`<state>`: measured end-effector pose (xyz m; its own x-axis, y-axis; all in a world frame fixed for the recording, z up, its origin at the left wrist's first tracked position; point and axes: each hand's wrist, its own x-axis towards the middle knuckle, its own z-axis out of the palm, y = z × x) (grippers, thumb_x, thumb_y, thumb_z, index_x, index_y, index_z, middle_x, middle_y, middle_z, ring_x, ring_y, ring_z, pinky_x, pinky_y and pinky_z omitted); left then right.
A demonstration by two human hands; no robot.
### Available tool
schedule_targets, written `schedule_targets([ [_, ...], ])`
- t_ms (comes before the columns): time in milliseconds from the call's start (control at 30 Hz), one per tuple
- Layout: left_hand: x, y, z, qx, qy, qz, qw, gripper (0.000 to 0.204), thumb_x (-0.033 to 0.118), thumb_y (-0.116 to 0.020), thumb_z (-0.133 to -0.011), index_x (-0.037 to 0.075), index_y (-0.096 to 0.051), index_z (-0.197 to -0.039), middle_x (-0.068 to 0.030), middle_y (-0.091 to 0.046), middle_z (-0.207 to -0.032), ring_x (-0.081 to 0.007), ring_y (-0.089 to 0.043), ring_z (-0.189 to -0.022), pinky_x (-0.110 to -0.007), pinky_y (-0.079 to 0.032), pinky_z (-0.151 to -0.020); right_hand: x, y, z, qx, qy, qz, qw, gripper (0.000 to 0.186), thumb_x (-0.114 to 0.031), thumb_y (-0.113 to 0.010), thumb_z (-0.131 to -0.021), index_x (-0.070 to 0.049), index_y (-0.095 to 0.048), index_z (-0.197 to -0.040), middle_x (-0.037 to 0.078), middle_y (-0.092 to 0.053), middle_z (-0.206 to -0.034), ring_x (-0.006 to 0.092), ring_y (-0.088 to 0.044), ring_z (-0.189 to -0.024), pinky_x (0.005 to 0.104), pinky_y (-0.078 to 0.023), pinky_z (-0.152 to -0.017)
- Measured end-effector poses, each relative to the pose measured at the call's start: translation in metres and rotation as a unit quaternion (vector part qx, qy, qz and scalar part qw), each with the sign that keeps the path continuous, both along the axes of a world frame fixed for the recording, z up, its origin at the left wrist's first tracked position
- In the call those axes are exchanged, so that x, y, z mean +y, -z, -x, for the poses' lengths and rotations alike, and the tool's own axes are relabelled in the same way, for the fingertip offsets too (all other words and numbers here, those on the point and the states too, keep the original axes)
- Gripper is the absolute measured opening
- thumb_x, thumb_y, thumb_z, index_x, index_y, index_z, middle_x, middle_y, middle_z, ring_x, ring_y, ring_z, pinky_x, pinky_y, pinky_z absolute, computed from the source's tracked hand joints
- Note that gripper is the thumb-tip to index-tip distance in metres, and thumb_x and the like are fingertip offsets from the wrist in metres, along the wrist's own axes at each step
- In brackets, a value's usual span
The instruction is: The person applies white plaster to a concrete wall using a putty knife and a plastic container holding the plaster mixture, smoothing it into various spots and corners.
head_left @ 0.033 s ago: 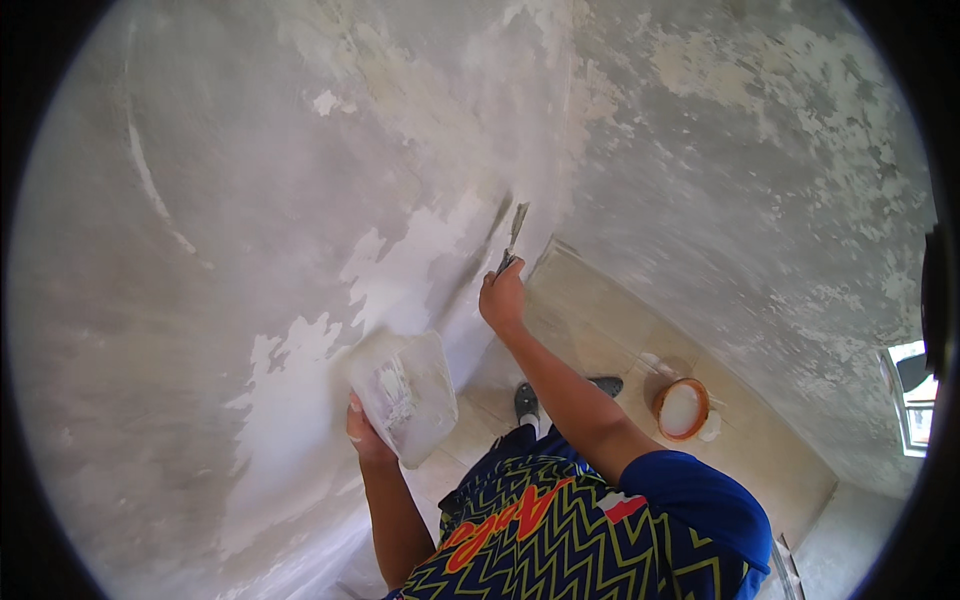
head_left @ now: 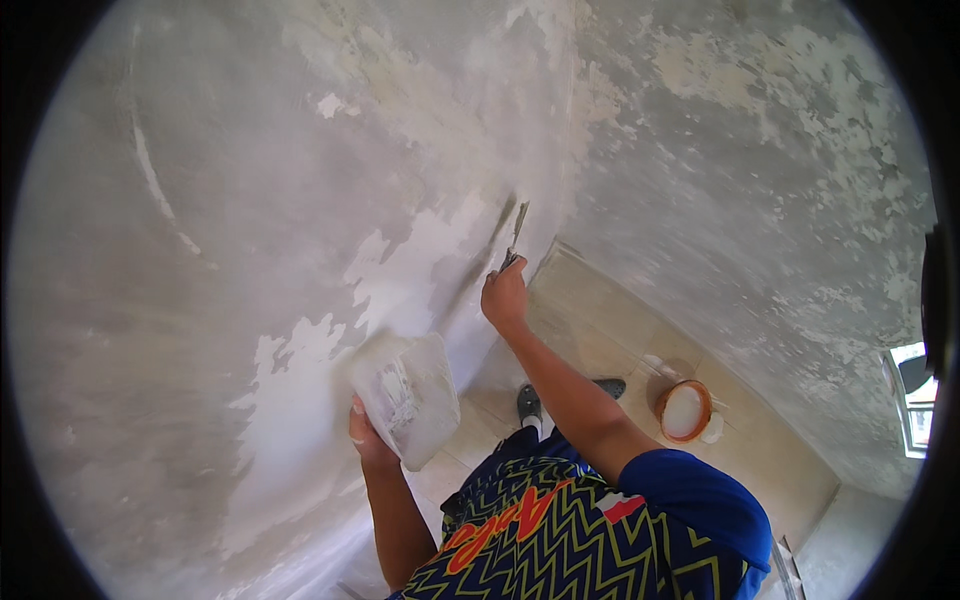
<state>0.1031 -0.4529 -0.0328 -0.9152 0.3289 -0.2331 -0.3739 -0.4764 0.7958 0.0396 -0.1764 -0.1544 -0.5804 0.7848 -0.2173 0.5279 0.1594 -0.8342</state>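
My right hand (head_left: pixel 505 297) is closed round the handle of a putty knife (head_left: pixel 519 226), its narrow blade raised at the wall near the inside corner. A dark shadow lies on the wall beside the blade; I cannot tell whether blade and wall touch. Lower and to the left, my left hand (head_left: pixel 369 434) grips the edge of a whitish plastic board (head_left: pixel 408 395) with rounded corners. White filler is smeared over the board's face. Most of the left fingers are hidden behind it. White filler patches (head_left: pixel 405 275) with ragged edges cover part of the grey left wall (head_left: pixel 150 330).
On the tiled floor (head_left: pixel 590 300) stands an orange-brown bucket (head_left: pixel 686 411) with white paste inside, white splashes around it. A second grey wall (head_left: pixel 700 190) with pale patches meets the left one at the corner. My dark shoes (head_left: pixel 529 402) show below. A window (head_left: pixel 915 400) is at far right.
Hardly anything differs. The putty knife's blade appears slightly more edge-on, and the whole view has shifted a little. Both hands keep their holds.
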Motion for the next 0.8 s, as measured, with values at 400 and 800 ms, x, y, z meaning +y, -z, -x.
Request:
schedule_targets([
  [400,0.0,0.017,0.004,0.082,0.046,0.001,0.996,0.064,0.049,-0.046,-0.103,0.003,-0.051,-0.147,-0.0143,-0.064,-0.137,-0.0323,-0.065,-0.12,-0.048,-0.056,-0.101,-0.026,-0.007,0.003,0.109,-0.198,-0.068,0.972,0.092,-0.008,-0.065,-0.09,0.027,-0.001,-0.146,0.051,-0.015,-0.153,0.0627,-0.029,-0.142,0.0512,-0.037,-0.118],
  [800,0.017,0.01,0.011,0.029,0.059,-0.103,0.993,0.067,0.052,-0.047,-0.103,0.009,-0.045,-0.154,-0.0114,-0.056,-0.148,-0.0316,-0.059,-0.13,-0.05,-0.052,-0.107,0.019,-0.002,-0.047,0.331,0.01,0.283,0.9,0.054,0.002,-0.05,-0.091,-0.008,-0.038,-0.143,0.003,-0.054,-0.105,0.0139,-0.05,-0.085,0.0298,-0.046,-0.078],
])
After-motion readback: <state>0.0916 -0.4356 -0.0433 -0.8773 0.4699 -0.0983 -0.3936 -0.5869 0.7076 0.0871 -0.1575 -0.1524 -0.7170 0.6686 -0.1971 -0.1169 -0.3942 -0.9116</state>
